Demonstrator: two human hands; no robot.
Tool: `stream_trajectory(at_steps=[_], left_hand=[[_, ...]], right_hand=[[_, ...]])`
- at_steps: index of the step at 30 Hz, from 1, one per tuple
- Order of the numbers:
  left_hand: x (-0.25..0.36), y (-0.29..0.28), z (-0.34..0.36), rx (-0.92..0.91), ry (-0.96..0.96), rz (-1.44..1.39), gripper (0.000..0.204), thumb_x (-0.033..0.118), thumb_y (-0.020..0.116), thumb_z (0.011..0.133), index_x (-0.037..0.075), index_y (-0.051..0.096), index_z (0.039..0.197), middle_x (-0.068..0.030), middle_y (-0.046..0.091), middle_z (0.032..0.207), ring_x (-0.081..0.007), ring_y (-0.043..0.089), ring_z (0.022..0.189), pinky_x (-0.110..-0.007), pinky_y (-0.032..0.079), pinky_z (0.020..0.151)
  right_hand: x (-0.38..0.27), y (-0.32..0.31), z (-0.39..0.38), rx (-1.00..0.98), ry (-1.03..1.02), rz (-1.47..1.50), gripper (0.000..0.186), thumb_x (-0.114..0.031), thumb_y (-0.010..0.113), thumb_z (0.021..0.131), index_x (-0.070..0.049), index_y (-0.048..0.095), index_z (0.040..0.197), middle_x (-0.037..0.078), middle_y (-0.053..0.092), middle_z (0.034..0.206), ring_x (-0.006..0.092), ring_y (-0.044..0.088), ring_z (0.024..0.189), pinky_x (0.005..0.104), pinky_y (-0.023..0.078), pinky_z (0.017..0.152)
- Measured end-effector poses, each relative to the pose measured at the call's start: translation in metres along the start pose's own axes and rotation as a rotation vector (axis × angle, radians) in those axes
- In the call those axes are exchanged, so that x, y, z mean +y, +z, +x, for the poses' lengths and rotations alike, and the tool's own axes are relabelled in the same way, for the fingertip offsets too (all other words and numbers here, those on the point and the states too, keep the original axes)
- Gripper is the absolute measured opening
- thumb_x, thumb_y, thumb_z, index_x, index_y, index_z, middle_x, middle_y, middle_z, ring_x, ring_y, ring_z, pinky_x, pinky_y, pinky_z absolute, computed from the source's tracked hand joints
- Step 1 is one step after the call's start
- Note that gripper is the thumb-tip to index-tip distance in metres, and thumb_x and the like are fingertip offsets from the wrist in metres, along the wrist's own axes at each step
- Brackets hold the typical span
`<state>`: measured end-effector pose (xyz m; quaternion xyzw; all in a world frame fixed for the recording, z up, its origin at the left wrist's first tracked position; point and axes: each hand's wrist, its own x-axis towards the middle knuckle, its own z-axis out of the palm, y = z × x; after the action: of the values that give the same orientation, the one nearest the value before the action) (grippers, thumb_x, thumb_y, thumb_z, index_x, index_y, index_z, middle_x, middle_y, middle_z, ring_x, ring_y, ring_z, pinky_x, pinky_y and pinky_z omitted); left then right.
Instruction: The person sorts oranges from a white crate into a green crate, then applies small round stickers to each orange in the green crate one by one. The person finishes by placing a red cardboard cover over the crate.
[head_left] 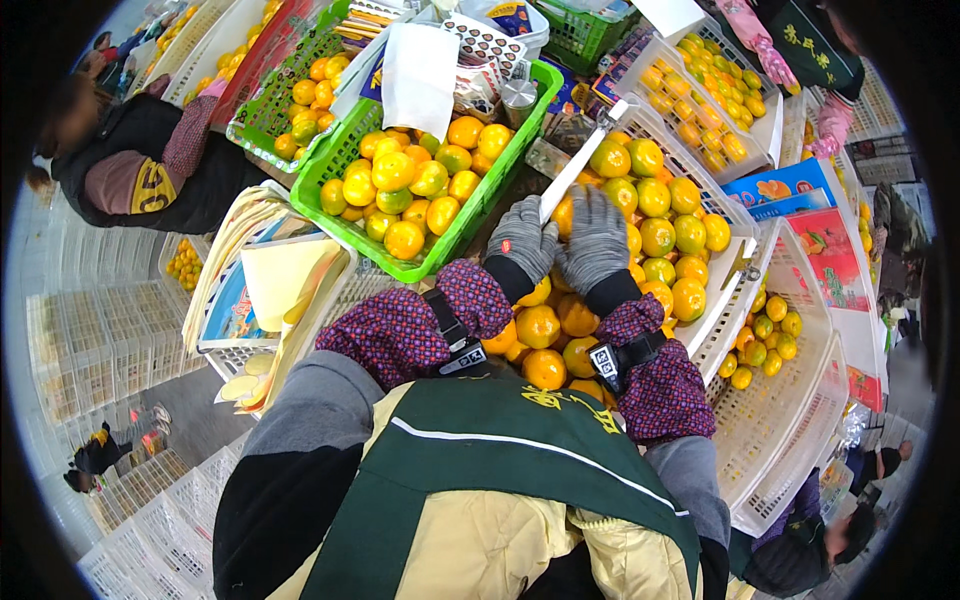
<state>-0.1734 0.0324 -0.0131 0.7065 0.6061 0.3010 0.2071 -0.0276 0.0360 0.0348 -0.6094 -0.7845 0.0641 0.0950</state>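
gently, left hand (pixel 523 240) and right hand (pixel 597 240) at the oranges (pixel 545 369)
can't tell if fingers grip; light pressure should prevent bruising

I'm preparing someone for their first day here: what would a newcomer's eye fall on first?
Probably the bright green basket of yellow-orange mandarins, just up and left of center. Next, near the middle, the gray-gloved left hand and right hand sit close together at the lower end of a slanting white strip. The purple patterned sleeve covers below them would likely stand out too.
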Motion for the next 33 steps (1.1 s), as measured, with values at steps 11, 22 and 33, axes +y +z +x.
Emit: stream_trajectory(at_steps=[11, 22, 33], left_hand=[[-0.014, 0.009, 0.005, -0.087, -0.033, -0.119, 0.049, 0.024, 0.059, 0.093, -0.007, 0.048, 0.13, -0.0302, 0.06, 0.112, -0.0461, 0.06, 0.101, -0.049, 0.048, 0.093], [0.021, -0.029, 0.042, -0.324, 0.711, 0.398, 0.055, 0.038, 0.057, 0.091, 0.013, 0.052, 0.14, -0.0131, 0.046, 0.148, -0.0398, 0.034, 0.141, -0.057, 0.018, 0.119], [0.055, -0.018, 0.063, -0.547, 0.707, 0.629, 0.049, 0.051, 0.05, 0.094, 0.017, 0.064, 0.126, -0.0138, 0.062, 0.121, -0.0315, 0.056, 0.119, -0.061, 0.02, 0.116]], right_hand=[[-0.014, 0.017, -0.004, 0.04, 0.019, -0.036, 0.067, -0.029, 0.061, 0.08, 0.001, 0.045, 0.137, 0.024, 0.045, 0.141, 0.0408, 0.043, 0.132, 0.0516, 0.03, 0.113], [0.082, -0.034, -0.059, 0.016, 0.089, 0.312, 0.07, -0.037, 0.071, 0.086, -0.005, 0.046, 0.143, 0.026, 0.048, 0.141, 0.0422, 0.047, 0.128, 0.0474, 0.04, 0.108], [0.05, -0.008, -0.073, -0.1, 0.192, 0.062, 0.061, -0.038, 0.064, 0.089, -0.01, 0.048, 0.14, 0.025, 0.051, 0.129, 0.0438, 0.052, 0.114, 0.0515, 0.047, 0.096]])
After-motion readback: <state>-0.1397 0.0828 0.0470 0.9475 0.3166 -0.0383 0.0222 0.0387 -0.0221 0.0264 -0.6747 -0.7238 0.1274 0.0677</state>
